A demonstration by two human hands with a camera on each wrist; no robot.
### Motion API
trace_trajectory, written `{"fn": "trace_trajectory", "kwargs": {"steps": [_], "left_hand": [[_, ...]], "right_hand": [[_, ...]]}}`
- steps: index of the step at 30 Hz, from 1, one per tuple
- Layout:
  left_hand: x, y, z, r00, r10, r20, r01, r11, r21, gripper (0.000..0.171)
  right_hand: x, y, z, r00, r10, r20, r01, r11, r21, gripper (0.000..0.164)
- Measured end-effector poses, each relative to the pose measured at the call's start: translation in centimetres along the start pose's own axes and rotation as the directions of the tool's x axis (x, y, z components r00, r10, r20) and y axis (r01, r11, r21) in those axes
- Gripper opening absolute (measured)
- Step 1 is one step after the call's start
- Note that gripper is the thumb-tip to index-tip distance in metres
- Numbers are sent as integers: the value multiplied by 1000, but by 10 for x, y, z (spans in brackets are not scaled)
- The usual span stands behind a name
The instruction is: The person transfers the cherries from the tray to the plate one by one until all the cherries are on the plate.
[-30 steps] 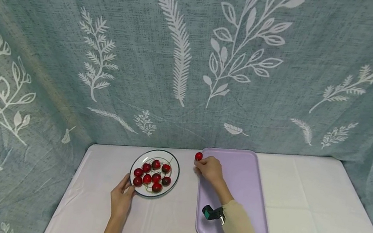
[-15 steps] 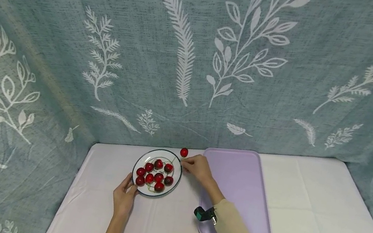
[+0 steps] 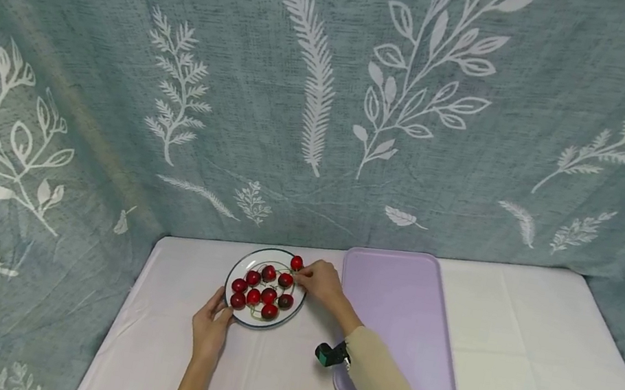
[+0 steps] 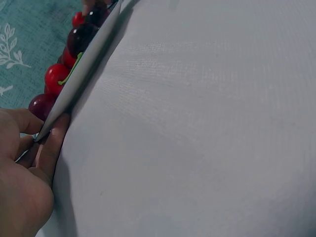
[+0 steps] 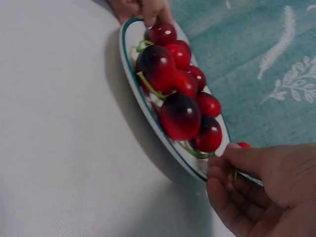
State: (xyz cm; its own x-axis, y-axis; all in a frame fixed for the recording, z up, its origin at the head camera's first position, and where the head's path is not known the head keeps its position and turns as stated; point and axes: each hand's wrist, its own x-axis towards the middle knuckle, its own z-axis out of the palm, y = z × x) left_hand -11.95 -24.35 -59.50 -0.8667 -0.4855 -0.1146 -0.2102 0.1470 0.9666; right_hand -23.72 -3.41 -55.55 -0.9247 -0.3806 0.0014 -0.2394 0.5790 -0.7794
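Note:
A white plate with a dark rim bears several red cherries with green stems. My left hand grips its near-left rim; in the left wrist view the thumb lies over the rim and fingers beneath it. At the plate's far-right edge, my right hand pinches a cherry by its stem. That cherry sits at or just over the rim; whether it touches the plate I cannot tell. In the right wrist view, the right hand mostly hides the held cherry.
A lilac tray lies right of the plate, partly under the right forearm. Both stand on a white tablecloth. A blue-green curtain with white leaf prints hangs behind the table's back edge.
My right hand has carried the cherry leftward from the tray's far-left corner to the plate's far-right rim. The left hand keeps its grip on the plate. The head view has shifted slightly.

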Motion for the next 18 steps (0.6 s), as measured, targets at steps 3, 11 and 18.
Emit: {"fn": "trace_trajectory", "kwargs": {"steps": [3,11,18], "left_hand": [[0,1,0,1000,2,9,-2,1000,14,54],[1,-3,0,1000,-11,-6,11,1000,21,54],[2,-3,2,1000,-6,-8,7,1000,24,55]], "right_hand": [[1,-1,4,1000,-6,2,6,998,-64,15],[-2,2,11,999,-42,-23,38,987,-154,18],[-4,4,9,996,-60,-70,51,991,-120,20]]}}
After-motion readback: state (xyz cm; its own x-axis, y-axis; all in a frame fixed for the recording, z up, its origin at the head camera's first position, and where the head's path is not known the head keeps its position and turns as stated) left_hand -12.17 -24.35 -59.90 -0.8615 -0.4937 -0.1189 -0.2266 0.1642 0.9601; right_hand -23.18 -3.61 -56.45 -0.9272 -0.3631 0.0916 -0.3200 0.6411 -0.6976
